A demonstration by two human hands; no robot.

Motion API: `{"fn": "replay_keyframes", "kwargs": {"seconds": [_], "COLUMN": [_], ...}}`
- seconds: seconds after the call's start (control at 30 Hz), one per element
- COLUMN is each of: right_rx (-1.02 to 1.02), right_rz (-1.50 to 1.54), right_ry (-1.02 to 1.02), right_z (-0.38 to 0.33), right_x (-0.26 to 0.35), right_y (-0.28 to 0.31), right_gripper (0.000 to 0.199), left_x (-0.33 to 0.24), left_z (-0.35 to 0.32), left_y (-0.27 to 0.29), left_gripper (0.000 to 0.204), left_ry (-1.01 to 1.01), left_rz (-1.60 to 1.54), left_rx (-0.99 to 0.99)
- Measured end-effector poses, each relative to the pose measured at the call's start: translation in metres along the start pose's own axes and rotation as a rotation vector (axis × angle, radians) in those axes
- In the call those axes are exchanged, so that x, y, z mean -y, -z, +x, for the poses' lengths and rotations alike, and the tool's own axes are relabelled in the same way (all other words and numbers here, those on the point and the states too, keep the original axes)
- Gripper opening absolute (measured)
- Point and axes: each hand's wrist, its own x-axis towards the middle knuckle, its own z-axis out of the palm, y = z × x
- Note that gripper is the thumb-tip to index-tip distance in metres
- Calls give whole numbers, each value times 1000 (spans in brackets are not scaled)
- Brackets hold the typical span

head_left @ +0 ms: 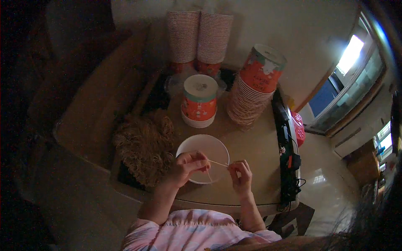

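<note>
While both hands hover over the white bowl (202, 150) at lower centre of the frame, the left hand (186, 166) pinches one end of a thin noodle strand (217, 163), its grip closed on it. The right hand (240, 175) pinches the other end, fingers curled. Both forearms rise from the lower edge. The strand's long axis runs nearly level, left to right. A noodle heap (144, 144) lies left of the bowl on the table (255, 154).

A round brownish table (255, 150) carries a white paper bowl (202, 146) right under the hands. A heap of pale straw-like fibre (144, 144) lies beside the left hand (186, 167), and stacks of red-and-white cups (251, 92) stand beyond the fingers.
</note>
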Motion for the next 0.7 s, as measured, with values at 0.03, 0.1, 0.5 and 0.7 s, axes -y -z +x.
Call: {"fn": "replay_keyframes", "kwargs": {"seconds": [0.03,0.1,0.5,0.7], "right_rx": [3,-13,162,61], "right_rz": [14,334,76,753], "right_ry": [-12,-206,-181,-461], "right_z": [1,3,108,47], "right_x": [2,-15,-79,6], "right_y": [-1,-2,18,22], "right_gripper": [6,4,13,19], "left_x": [0,0,15,13], "left_z": [-1,-3,8,1], "left_y": [2,9,34,3], "left_gripper": [11,9,18,30], "left_ry": [1,-106,10,-166], "left_rz": [1,189,130,-76], "left_rx": [1,-45,-28,106]}}
